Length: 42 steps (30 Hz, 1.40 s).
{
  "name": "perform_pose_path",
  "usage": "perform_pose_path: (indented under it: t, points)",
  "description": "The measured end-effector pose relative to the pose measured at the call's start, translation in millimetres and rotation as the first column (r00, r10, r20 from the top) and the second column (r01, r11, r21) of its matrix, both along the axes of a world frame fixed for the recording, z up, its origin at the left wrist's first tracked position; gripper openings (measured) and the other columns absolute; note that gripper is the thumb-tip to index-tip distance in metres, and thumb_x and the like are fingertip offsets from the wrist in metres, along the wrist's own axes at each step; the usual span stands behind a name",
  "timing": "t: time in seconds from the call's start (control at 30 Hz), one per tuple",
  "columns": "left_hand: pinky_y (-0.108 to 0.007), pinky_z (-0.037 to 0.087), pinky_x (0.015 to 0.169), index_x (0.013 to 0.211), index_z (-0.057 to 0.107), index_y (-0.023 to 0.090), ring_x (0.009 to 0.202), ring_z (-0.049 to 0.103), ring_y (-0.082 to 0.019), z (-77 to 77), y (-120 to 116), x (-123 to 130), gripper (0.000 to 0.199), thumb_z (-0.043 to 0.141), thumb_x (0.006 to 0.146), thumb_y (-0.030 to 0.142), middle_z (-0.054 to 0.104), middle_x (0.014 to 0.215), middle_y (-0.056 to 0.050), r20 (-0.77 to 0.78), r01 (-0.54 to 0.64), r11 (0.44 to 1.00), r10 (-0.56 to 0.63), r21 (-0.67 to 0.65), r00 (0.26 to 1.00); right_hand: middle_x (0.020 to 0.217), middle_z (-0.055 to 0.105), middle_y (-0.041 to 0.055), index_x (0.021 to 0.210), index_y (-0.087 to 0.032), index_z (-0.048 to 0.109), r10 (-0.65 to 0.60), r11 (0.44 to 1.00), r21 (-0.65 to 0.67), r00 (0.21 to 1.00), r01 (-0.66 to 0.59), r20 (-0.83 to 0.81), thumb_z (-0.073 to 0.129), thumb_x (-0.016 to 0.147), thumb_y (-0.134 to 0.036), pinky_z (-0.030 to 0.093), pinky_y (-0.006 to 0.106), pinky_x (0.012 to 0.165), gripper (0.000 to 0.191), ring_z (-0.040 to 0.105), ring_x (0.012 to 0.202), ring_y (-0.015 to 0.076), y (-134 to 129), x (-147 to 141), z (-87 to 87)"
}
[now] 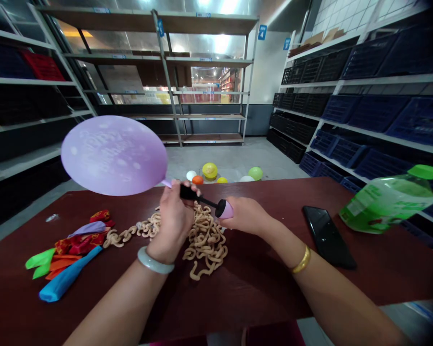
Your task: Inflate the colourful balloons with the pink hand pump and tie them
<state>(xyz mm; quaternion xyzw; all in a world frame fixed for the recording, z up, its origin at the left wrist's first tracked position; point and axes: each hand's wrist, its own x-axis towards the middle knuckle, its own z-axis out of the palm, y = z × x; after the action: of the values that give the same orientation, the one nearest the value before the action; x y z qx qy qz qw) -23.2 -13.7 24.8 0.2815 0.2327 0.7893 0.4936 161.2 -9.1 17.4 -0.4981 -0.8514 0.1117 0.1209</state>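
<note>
While the left grip (175,211) clasps the black barrel of a hand pump (189,193) up by the nozzle end, the right grip (243,214) is wrapped round its lilac handle, and look, the rod shows between the two! On the far end, out to the left, there's the star: a swollen lilac balloon (114,155) with pale print, its neck at the left fingers, its body up above the desk (267,283). A pale bangle (155,261) circles the left wrist, a gold bracelet (302,259) the right.

Down below, a heap of beige curls (206,240) spreads over the dark reddish-brown top, a trail of them running left to a red patterned bundle (81,244). Just beside it, limp balloons: a blue one (67,278) nearest the viewer, plus orange, green and lilac. Over on the right side, a black phone (328,236) lies flat, with a green bottle (388,199) next to it.

Past the far edge, more balloons dot the grey floor (234,158), a yellow one (210,170) among white, orange and green! Behind them stands a metal rack (211,116), mostly bare shelves; dark blue crates (368,113) fill the shelving at right, and a blue number-four sign (262,32) hangs beyond.
</note>
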Motion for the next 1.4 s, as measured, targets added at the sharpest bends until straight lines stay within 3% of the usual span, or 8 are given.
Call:
perform_pose_path:
  t: [0.13,0.23,0.4,0.7,0.83,1.13,1.23,1.4]
  points:
    - [-0.029,0.048,0.064,0.082,0.051,0.020,0.068,0.058,-0.014,7.3,14,-40,0.016,0.066,0.087,0.019,0.056,0.072,0.001,0.027,-0.095,0.995,0.095,0.007,0.995,0.093,0.074,0.0048,0.098,-0.024,0.065,0.026,0.999,-0.033,1.000,-0.025,0.013,0.068,0.078,-0.060,0.035,0.028,0.059,0.041,0.068,0.081,0.0249,10,11,-1.8]
    - [-0.028,0.047,0.063,0.082,0.050,0.020,0.067,0.058,-0.013,8.0,17,-48,0.016,0.064,0.088,0.017,0.056,0.070,0.001,0.043,-0.114,0.993,0.114,0.013,0.993,0.093,0.074,0.0045,0.095,-0.024,0.065,0.037,0.999,-0.036,0.999,-0.037,0.006,0.069,0.077,-0.060,0.036,0.028,0.060,0.041,0.068,0.081,0.0246,15,18,-1.6]
    - [-0.027,0.048,0.063,0.083,0.049,0.020,0.067,0.058,-0.013,-3.9,10,-17,0.022,0.071,0.085,0.025,0.056,0.073,0.001,0.041,-0.123,0.992,0.122,0.020,0.992,0.092,0.074,0.0058,0.094,-0.023,0.064,0.034,0.999,-0.005,0.999,-0.034,0.039,0.068,0.076,-0.062,0.034,0.028,0.059,0.044,0.067,0.078,0.0245,13,19,-2.2]
    - [-0.027,0.051,0.065,0.086,0.049,0.021,0.066,0.058,-0.012,-14.2,-20,52,0.026,0.072,0.086,0.033,0.056,0.078,0.002,0.047,0.052,0.998,-0.050,-0.024,0.998,0.090,0.073,0.0037,0.097,-0.023,0.060,0.023,1.000,-0.006,0.999,-0.023,-0.023,0.068,0.077,-0.060,0.030,0.029,0.056,0.043,0.067,0.077,0.0240,-4,-1,0.1]
    - [-0.028,0.051,0.064,0.086,0.052,0.020,0.066,0.058,-0.013,-8.8,-12,38,0.022,0.071,0.087,0.031,0.057,0.076,0.001,0.000,0.042,0.999,-0.042,-0.010,0.999,0.094,0.074,0.0045,0.099,-0.024,0.062,0.025,0.999,-0.033,0.998,-0.027,-0.056,0.067,0.077,-0.064,0.033,0.029,0.059,0.046,0.067,0.081,0.0245,-1,-2,0.4]
    - [-0.029,0.049,0.061,0.081,0.052,0.023,0.066,0.058,-0.013,5.4,16,-41,0.017,0.067,0.089,0.020,0.056,0.070,0.001,0.032,-0.126,0.992,0.126,-0.006,0.992,0.092,0.074,0.0048,0.094,-0.023,0.066,0.081,0.987,-0.135,0.994,-0.091,-0.075,0.072,0.074,-0.059,0.035,0.028,0.061,0.042,0.066,0.080,0.0236,14,16,-0.5]
    - [-0.028,0.047,0.059,0.080,0.051,0.022,0.065,0.056,-0.013,5.1,15,-37,0.017,0.065,0.089,0.018,0.055,0.070,0.002,0.052,-0.143,0.990,0.142,0.008,0.988,0.093,0.073,0.0059,0.093,-0.023,0.066,0.054,0.993,-0.108,0.998,-0.057,-0.029,0.072,0.074,-0.059,0.034,0.028,0.059,0.042,0.065,0.079,0.0241,15,19,-1.2]
    - [-0.027,0.047,0.057,0.081,0.051,0.021,0.064,0.055,-0.013,-11.3,4,7,0.020,0.069,0.086,0.027,0.054,0.072,0.001,0.050,-0.063,0.998,0.063,-0.007,0.997,0.090,0.073,0.0054,0.092,-0.022,0.064,0.068,0.993,-0.098,0.997,-0.073,-0.046,0.073,0.073,-0.061,0.032,0.028,0.058,0.045,0.065,0.076,0.0234,9,11,-4.6]
